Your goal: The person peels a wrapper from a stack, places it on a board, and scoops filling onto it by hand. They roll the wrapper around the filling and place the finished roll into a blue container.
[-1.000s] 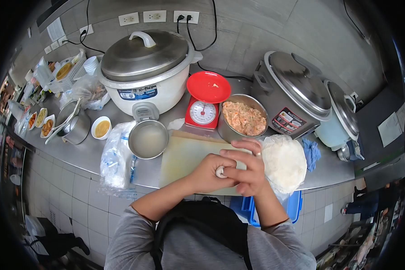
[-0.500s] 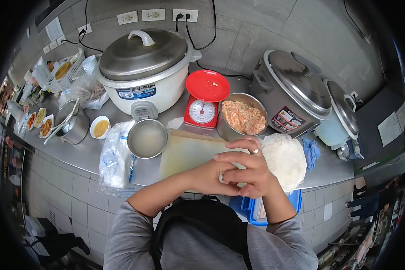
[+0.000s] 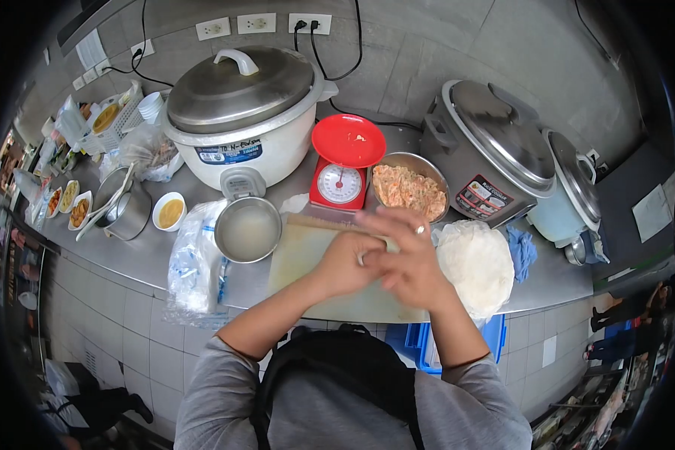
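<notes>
Over the pale cutting board, my two hands meet. My left hand is curled closed, and a small pale spot shows at its fingers; I cannot make out what it is. Against it, my right hand has its fingers bent and apart, some blurred by motion, with a ring on one finger. A stack of round white wrappers lies just right of my right hand. Behind the hands stands a metal pot of orange-flecked minced filling. A metal pan of cloudy liquid sits left of the board.
A red kitchen scale stands behind the board. Large rice cookers line the wall. Plastic bags lie at the counter's front left, near a bowl of yellow sauce. A blue cloth is at right, a blue bin below.
Both hands have risen a little, away from my body and over the board. My right hand's fingers have shifted against the left and are now blurred.
</notes>
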Demonstrator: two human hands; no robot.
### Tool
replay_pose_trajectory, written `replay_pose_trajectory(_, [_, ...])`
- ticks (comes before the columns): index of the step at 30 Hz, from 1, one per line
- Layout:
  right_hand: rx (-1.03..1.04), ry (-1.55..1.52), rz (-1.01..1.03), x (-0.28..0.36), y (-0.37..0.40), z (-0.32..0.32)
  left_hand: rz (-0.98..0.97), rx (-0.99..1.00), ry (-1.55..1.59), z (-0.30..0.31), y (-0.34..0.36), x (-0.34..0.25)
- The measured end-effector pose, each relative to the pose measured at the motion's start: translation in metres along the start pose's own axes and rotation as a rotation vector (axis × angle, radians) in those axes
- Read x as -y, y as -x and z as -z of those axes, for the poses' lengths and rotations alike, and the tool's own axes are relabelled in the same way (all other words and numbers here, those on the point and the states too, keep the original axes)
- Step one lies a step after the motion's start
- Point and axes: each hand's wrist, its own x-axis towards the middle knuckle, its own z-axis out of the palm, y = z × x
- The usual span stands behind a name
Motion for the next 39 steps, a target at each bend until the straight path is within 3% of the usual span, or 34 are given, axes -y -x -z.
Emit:
replay_pose_trajectory(3, [-0.143,-0.513,-0.301,-0.031,0.012,-0.024,0.172,-0.141,0.18,0.021,-0.011,0.001])
replay_pose_trajectory(4, [-0.111,-0.531,-0.35,-0.04,0.021,-0.045,0.253,-0.209,0.272,0.027,-0.013,0.0])
replay_pose_trajectory(7, [0.078,-0.496,-0.571,-0.051,0.059,-0.103,0.187,-0.535,0.657,0.04,-0.019,0.017])
replay_pose_trajectory(11, [0.288,-0.444,-0.765,-0.082,0.088,-0.088,0.182,-0.601,0.97,0.068,-0.001,0.066])
replay_pose_trajectory(13, [0.266,-0.397,-0.69,-0.089,0.086,-0.037,0.272,-0.601,1.081,0.061,0.018,0.075])
replay_pose_trajectory(17, [0.169,-0.311,-0.606,-0.056,0.037,0.035,0.599,-0.096,1.001,0.058,0.061,0.128])
replay_pose_trajectory(20, [0.094,-0.304,-0.521,-0.028,0.014,0.042,0.689,0.286,0.569,0.044,0.053,0.135])
replay_pose_trajectory(21, [0.069,-0.312,-0.491,-0.021,0.008,0.035,0.634,0.302,0.444,0.037,0.046,0.128])
replay_pose_trajectory(23, [-0.102,-0.387,-0.489,-0.011,0.01,0.013,0.523,0.316,0.196,0.022,0.029,0.103])
replay_pose_trajectory(26, [-0.267,-0.297,-0.431,-0.01,0.036,-0.03,0.429,0.038,0.193,0.016,0.021,0.092])
replay_pose_trajectory(29, [-0.255,0.123,-0.121,-0.004,0.051,-0.052,0.284,-0.077,0.228,0.017,0.017,0.078])
replay_pose_trajectory(35, [-0.219,0.256,-0.094,0.002,0.043,-0.051,0.174,-0.188,0.344,-0.007,0.009,0.035])
replay_pose_trajectory(39, [-0.186,0.364,-0.072,0.005,0.032,-0.041,0.099,-0.171,0.098,-0.007,0.009,0.037])
